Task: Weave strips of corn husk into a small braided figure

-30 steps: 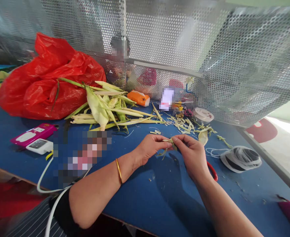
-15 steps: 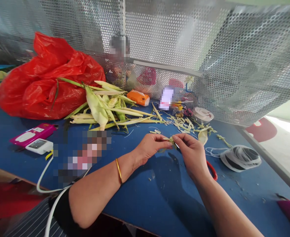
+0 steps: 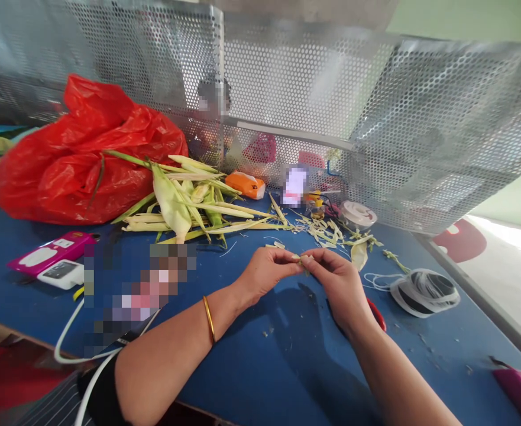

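My left hand (image 3: pixel 267 273) and my right hand (image 3: pixel 337 283) meet over the blue table (image 3: pixel 251 367), fingertips pinched together on a small greenish piece of leaf strip (image 3: pixel 303 260). Most of the piece is hidden between the fingers. A gold bangle sits on my left wrist. A red ring-shaped thing (image 3: pixel 375 312) lies on the table under my right wrist, mostly covered. Behind my hands lies a pile of pale green leaf blades (image 3: pixel 189 201), with cut scraps (image 3: pixel 326 228) scattered to its right.
A red plastic bag (image 3: pixel 83 160) sits at the back left. A pink device (image 3: pixel 47 254) and a white device (image 3: pixel 60 271) lie at the left. A spool of white thread (image 3: pixel 424 293) lies at the right, an orange object (image 3: pixel 245 183) by the perforated metal screen (image 3: pixel 375 130).
The loose ends of the strip that hung below my fingers are now tucked up between them. My hands have stayed together. The camera has tilted slightly upward.
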Demonstrator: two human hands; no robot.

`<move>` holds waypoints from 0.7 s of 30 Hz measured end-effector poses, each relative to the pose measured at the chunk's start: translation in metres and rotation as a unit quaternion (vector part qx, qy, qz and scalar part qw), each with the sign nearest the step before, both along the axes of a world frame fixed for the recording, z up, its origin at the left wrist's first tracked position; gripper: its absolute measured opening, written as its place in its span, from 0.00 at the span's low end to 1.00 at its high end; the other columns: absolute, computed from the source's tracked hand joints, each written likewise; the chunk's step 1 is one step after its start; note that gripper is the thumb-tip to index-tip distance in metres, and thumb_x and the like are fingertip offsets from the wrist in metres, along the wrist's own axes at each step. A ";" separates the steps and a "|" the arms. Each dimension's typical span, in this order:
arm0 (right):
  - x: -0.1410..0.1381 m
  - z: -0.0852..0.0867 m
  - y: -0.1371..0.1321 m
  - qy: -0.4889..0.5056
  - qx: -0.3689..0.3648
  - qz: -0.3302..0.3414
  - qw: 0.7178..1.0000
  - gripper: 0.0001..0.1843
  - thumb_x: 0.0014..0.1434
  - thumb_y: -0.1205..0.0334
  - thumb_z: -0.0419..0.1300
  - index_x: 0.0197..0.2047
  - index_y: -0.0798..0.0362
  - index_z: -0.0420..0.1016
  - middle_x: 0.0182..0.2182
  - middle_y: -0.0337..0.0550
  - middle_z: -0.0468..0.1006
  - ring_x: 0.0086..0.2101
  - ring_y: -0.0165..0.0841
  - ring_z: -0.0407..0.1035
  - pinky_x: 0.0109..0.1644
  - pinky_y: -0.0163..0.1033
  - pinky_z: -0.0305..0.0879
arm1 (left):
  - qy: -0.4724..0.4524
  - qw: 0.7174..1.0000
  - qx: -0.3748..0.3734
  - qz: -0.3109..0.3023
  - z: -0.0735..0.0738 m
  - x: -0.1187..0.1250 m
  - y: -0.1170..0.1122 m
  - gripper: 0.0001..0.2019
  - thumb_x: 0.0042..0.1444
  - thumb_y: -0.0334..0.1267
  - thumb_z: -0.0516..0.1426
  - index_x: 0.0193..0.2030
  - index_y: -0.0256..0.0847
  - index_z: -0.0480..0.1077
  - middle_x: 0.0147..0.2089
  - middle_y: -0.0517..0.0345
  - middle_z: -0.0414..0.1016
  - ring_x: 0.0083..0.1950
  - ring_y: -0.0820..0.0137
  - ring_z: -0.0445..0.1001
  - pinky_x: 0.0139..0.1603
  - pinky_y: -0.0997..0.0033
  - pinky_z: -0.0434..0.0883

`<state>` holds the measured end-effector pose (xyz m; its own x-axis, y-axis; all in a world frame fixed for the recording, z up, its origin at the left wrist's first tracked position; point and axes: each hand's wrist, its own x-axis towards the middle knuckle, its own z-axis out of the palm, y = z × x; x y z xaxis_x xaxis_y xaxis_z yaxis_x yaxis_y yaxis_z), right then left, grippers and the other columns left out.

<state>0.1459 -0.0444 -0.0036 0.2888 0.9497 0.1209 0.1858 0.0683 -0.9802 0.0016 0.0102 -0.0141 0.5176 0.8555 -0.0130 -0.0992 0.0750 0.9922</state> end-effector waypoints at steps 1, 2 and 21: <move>0.000 0.000 0.000 -0.008 0.001 -0.004 1.000 0.16 0.49 0.48 0.68 0.31 0.52 0.80 0.26 0.41 0.77 0.27 0.32 0.67 0.32 0.37 0.62 | 0.004 1.000 0.003 0.002 0.000 0.000 0.000 0.07 0.44 0.36 0.66 0.31 0.37 0.77 0.31 0.58 0.79 0.36 0.70 0.74 0.43 0.69 0.68; 0.000 0.000 0.000 -0.008 0.001 -0.010 1.000 0.16 0.49 0.48 0.68 0.31 0.52 0.80 0.26 0.40 0.77 0.27 0.32 0.66 0.31 0.37 0.61 | 0.017 1.000 0.019 0.017 -0.001 0.000 0.000 0.08 0.43 0.35 0.66 0.33 0.37 0.76 0.32 0.57 0.79 0.37 0.69 0.75 0.43 0.69 0.69; -0.006 -0.009 0.002 0.075 -0.004 -0.079 0.994 0.14 0.43 0.51 0.72 0.27 0.53 0.80 0.24 0.39 0.77 0.26 0.31 0.66 0.32 0.37 0.59 | 0.200 0.919 0.305 0.148 -0.007 0.005 -0.005 0.05 0.55 0.34 0.61 0.35 0.47 0.80 0.37 0.62 0.83 0.39 0.68 0.79 0.66 0.56 0.58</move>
